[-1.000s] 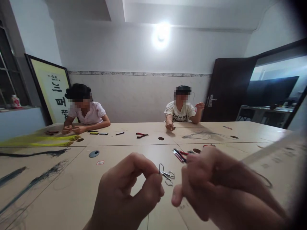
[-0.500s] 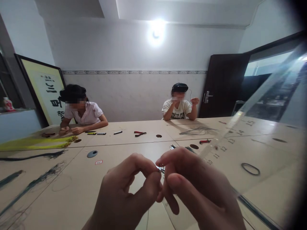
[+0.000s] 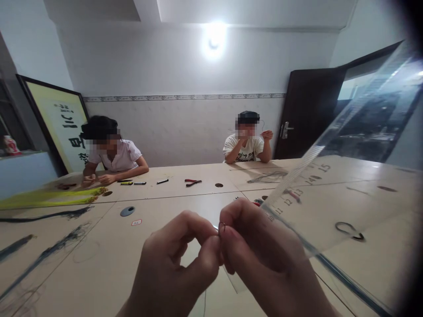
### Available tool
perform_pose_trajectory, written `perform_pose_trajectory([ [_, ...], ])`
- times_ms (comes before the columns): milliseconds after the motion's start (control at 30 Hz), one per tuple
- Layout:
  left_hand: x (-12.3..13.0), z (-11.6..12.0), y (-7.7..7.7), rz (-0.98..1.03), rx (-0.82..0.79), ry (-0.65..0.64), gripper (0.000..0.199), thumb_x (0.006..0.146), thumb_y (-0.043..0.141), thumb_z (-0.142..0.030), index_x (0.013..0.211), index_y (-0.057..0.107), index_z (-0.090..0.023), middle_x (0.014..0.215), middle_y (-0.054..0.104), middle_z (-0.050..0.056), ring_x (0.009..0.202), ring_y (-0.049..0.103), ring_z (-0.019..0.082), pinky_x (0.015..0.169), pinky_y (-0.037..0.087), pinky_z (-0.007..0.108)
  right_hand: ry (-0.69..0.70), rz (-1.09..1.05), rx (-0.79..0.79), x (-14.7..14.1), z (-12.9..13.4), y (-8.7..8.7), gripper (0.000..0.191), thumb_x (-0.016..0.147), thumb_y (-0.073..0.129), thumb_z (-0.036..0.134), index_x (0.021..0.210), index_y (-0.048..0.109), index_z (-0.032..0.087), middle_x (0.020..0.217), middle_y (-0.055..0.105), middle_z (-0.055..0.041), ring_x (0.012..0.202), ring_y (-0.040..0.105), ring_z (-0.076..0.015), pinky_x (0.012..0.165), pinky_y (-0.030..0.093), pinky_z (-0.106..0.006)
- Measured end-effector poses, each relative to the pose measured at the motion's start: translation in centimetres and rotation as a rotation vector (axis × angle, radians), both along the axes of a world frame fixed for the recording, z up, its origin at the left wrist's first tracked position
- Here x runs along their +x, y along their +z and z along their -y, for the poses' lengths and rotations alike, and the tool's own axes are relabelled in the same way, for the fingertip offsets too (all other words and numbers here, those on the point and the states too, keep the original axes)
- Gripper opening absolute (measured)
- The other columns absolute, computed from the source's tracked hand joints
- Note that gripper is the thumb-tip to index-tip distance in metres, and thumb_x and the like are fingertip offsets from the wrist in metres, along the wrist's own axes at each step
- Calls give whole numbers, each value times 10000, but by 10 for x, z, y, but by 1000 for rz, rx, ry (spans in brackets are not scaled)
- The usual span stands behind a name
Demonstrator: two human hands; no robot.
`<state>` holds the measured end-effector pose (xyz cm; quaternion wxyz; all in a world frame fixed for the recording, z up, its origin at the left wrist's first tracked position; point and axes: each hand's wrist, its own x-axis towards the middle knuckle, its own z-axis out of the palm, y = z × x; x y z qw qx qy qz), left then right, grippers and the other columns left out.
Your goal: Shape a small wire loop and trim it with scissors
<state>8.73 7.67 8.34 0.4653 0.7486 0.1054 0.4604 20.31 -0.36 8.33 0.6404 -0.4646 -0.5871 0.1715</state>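
Near the middle of the view, a small dark wire loop shows between the fingertips of both hands. My left hand pinches it from the left with thumb and forefinger. From the right, my right hand has its thumb and forefinger closed at the loop, and its fingertips touch those of my left hand. A clear ruler with printed numbers slants up to the right, in front of the table behind my right hand. How the wire runs under the fingers is hidden.
Across the table sit two people. Red-handled pliers and small cutters lie near the far side. Bundles of dark wire spread at the left, and an oval ring appears through the ruler at the right.
The thumb and forefinger of my right hand have closed together at the wire loop. The ruler's numbers have shifted left in view. My left hand has barely moved.
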Motion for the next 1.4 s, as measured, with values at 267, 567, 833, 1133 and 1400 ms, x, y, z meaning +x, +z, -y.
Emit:
perform_pose_trajectory([
  [267,2,-3,0,-10,-243,-138,228,736,588,-8,626,601,-208,523,629,-78,485,598,52,483,498,89,-4,-3,59,0,-2,1,140,872,505,149,751,489,219,560,542,71,501,543,-60,464,416,-142],
  [567,2,-1,-1,13,-133,-50,233,707,586,6,632,600,-215,520,623,-85,506,626,66,477,504,90,-53,118,86,4,0,-2,134,919,485,171,813,542,230,576,507,79,492,477,-50,455,390,-138],
  [833,4,2,3,46,-181,-25,230,678,582,2,596,592,-212,504,631,-80,491,633,74,462,506,99,-29,105,101,2,-4,-2,131,888,485,118,801,514,212,617,591,47,530,565,-70,457,421,-157],
  [1133,5,2,1,81,-187,24,219,668,591,-24,578,599,-223,484,616,-93,435,591,57,440,494,101,-153,105,123,-1,-1,1,96,870,513,186,783,532,223,566,581,46,446,489,-78,420,400,-185],
  [1400,12,6,17,57,-32,218,85,699,690,-215,646,624,-211,452,585,-36,468,623,164,407,506,230,-131,88,94,-3,-1,1,108,881,515,209,783,560,220,539,490,70,463,446,-69,432,365,-182],
])
